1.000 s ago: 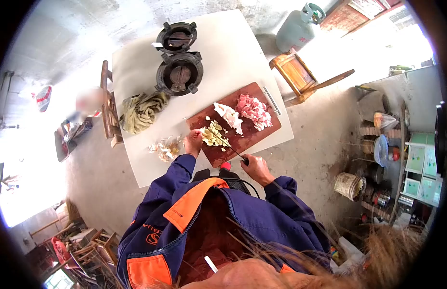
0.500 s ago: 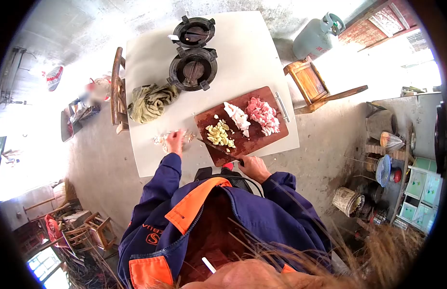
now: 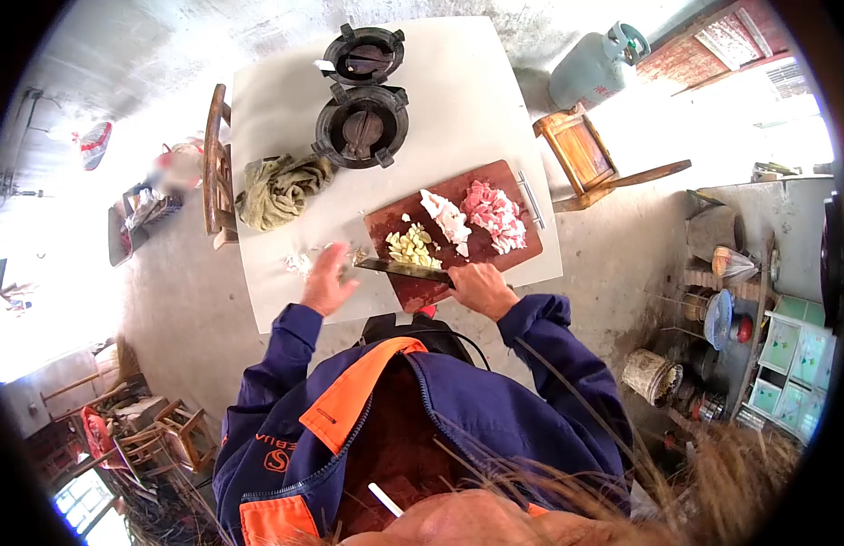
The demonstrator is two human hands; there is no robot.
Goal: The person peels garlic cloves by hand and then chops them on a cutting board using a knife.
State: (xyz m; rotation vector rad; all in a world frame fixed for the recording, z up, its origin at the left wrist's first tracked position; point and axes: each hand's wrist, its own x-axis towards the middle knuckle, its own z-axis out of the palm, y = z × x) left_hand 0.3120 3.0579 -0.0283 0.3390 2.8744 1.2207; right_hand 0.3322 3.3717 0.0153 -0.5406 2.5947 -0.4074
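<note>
My right hand (image 3: 482, 289) is wrapped round the handle of a kitchen knife (image 3: 402, 268), whose broad dark blade points left across the near-left part of the brown cutting board (image 3: 495, 264). The blade lies just on the near side of a heap of chopped pale-yellow garlic (image 3: 411, 246). Fingers apart, my left hand (image 3: 325, 286) is over the table left of the board, holding nothing visible. Beside it are whitish peel scraps (image 3: 298, 263). A pile of white fatty pieces (image 3: 447, 220) and a pile of sliced pink meat (image 3: 495, 217) sit farther right on the board.
Two black stove burners (image 3: 362, 126) stand at the table's far side. A crumpled olive cloth (image 3: 284, 191) lies at its left. Wooden chairs (image 3: 218, 168) flank the white table (image 3: 458, 100). A gas cylinder (image 3: 593, 71) stands on the floor at the back right.
My left hand has drawn back from the peel scraps toward me and its fingers have spread. In my right hand the knife has swung up, its blade now lying more level along the garlic.
</note>
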